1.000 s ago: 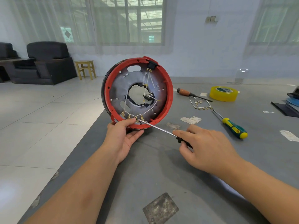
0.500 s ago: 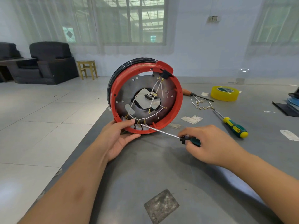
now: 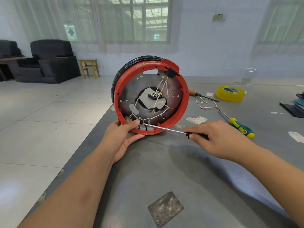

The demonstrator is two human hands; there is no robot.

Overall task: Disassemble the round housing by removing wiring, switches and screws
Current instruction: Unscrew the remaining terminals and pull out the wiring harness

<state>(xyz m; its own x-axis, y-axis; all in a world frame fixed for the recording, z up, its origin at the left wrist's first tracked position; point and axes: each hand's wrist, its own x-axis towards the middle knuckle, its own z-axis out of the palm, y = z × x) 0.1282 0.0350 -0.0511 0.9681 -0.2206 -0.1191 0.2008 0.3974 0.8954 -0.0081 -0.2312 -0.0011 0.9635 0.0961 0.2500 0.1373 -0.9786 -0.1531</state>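
Observation:
The round housing [image 3: 184, 102], red-rimmed with a black back and a grey metal plate inside, stands on edge on the grey table. White wires [image 3: 162, 89] with brass terminals cross the plate from a black switch [image 3: 170, 73] at the upper right to several grey switches [image 3: 144, 127] at the bottom rim. My left hand [image 3: 121, 139] grips the bottom rim, thumb inside beside the grey switches. My right hand [image 3: 212, 139] holds a screwdriver [image 3: 166, 129] by its dark handle. Its tip touches a terminal at the grey switches.
A removed wire bundle [image 3: 206, 103], a yellow-green screwdriver [image 3: 241, 128], an orange-handled screwdriver [image 3: 195, 94] and a yellow tape roll [image 3: 230, 93] lie right of the housing. Dark items [image 3: 294, 106] sit at the far right. The table's left edge [image 3: 92, 137] runs diagonally beside my left arm.
The housing has turned clockwise and shifted right, so the black switch is now at the upper right. My right hand has slid back along the screwdriver handle.

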